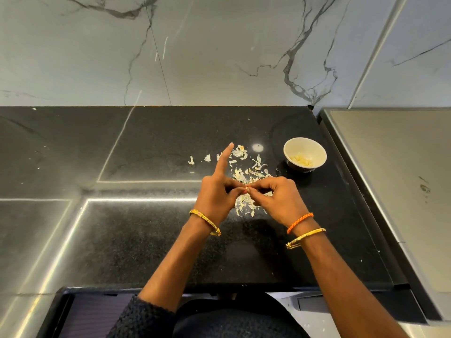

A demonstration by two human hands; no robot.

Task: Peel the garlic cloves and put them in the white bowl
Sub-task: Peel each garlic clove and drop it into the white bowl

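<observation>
- Glossy black speckled counter (151, 240), bare to the left; a steel surface (390, 179) borders its right edge.
- Left hand (214, 193), forefinger straight, and right hand (275, 196) pinch a garlic clove (247, 189) together.
- Round white bowl (304, 145), right, holds peeled cloves (301, 160).
- Papery peels (246, 167) lie scattered beneath and beyond the hands.
</observation>
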